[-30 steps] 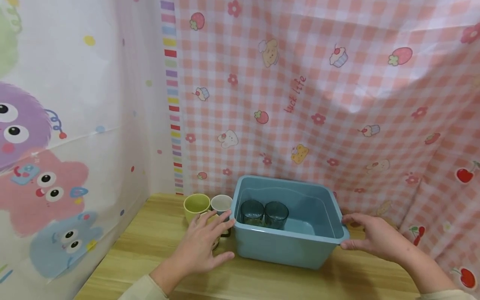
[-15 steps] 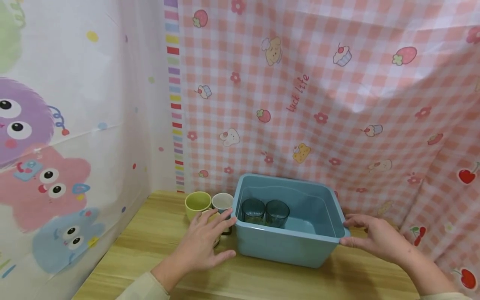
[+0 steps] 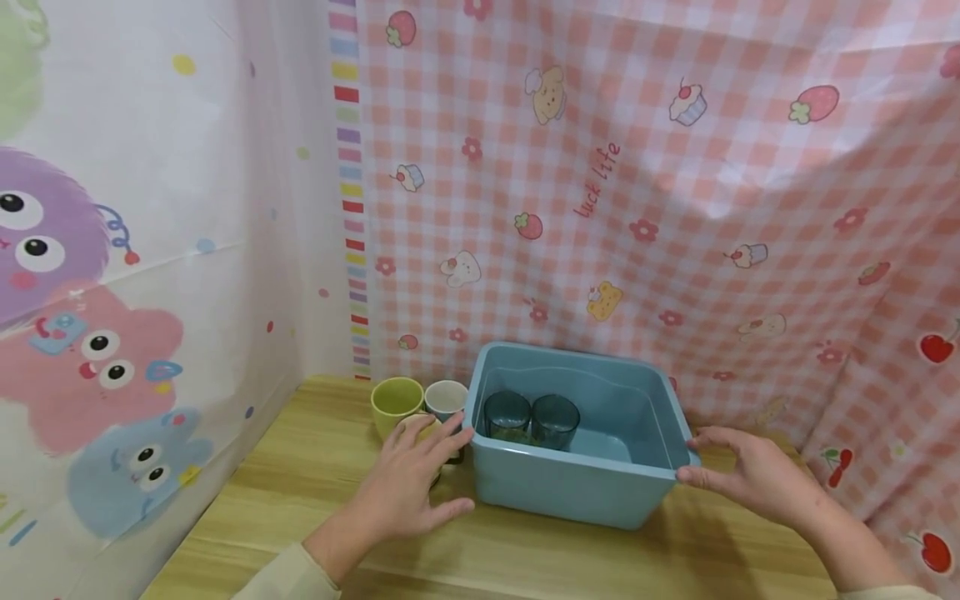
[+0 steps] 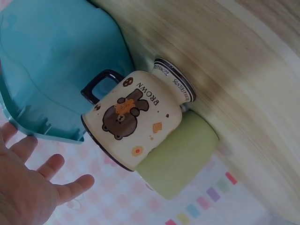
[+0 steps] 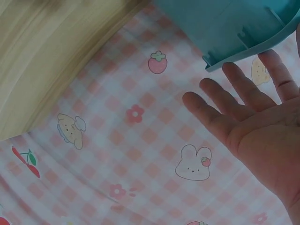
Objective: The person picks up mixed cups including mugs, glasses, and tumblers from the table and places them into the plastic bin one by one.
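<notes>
A light blue plastic bin (image 3: 570, 496) stands upright on the wooden table, with two dark clear glasses (image 3: 556, 423) side by side in its left part. My left hand (image 3: 405, 483) is spread with fingertips right at the bin's left rim, its thumb apart in front. Under that hand is a cream mug (image 4: 122, 117) with a bear print and a black handle, mostly hidden in the head view. My right hand (image 3: 765, 475) touches the right rim with nearly straight fingers, thumb at the front corner. A yellow-green cup (image 3: 386, 410) and a mug with a white inside (image 3: 447, 397) stand left of the bin.
A pink checked cloth (image 3: 570, 250) hangs close behind the bin, and a white cartoon cloth (image 3: 225, 317) closes off the left side. Bare wooden tabletop (image 3: 495, 567) shows in front of the bin. More checked cloth hangs at the right.
The whole scene sits slightly higher in the head view. Both hands stay at the bin's ends, and the bin, glasses and mugs keep their places.
</notes>
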The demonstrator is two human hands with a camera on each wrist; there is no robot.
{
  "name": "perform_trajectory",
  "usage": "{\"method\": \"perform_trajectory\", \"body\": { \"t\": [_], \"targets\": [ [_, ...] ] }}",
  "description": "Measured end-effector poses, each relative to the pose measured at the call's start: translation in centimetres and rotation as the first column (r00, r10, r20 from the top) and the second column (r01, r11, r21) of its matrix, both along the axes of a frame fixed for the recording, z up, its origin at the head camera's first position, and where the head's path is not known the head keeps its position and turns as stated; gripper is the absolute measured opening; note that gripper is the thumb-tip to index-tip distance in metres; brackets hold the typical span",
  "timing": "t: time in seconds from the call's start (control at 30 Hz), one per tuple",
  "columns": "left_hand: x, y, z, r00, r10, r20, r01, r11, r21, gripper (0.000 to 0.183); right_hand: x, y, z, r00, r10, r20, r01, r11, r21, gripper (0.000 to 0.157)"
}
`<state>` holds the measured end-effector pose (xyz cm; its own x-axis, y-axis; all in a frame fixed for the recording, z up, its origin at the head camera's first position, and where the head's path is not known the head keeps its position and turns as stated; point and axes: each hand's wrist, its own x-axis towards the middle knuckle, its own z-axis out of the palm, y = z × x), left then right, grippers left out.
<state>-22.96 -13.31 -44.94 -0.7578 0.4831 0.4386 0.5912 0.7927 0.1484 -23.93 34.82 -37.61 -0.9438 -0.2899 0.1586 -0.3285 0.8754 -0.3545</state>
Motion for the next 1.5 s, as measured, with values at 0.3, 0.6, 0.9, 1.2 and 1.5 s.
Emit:
{"method": "perform_trajectory", "body": {
  "t": [0.3,0.6,0.9,1.2,1.5],
  "targets": [
    [0.3,-0.1,-0.2,1.0,0.015,-0.013,-0.015,1.0,-0.015,0.093,0.6,-0.2,-0.6,1.0,-0.024,0.021,0.024,0.999,-0.029,0.049],
    [0.6,-0.1,-0.4,0.999,0.026,0.04,-0.026,1.0,-0.01,0.095,1.0,-0.2,-1.8,0.994,-0.038,-0.105,0.03,0.997,-0.071,0.048],
    [0.6,0.0,-0.6,0.998,0.029,0.054,-0.03,1.0,0.002,0.097,1.6,-0.5,-2.9,0.955,-0.035,-0.295,-0.004,0.992,-0.128,0.042],
    [1.2,0.3,-1.1,0.992,0.1,0.08,-0.104,0.994,0.045,0.095,1.7,-0.6,-2.9,0.975,-0.044,-0.22,0.013,0.99,-0.138,0.042],
    [2.0,2.0,-1.9,0.904,-0.022,0.427,-0.192,0.871,0.453,0.078,1.8,-0.5,-2.8,0.978,-0.047,-0.202,0.018,0.99,-0.141,0.042]
  ]
}}
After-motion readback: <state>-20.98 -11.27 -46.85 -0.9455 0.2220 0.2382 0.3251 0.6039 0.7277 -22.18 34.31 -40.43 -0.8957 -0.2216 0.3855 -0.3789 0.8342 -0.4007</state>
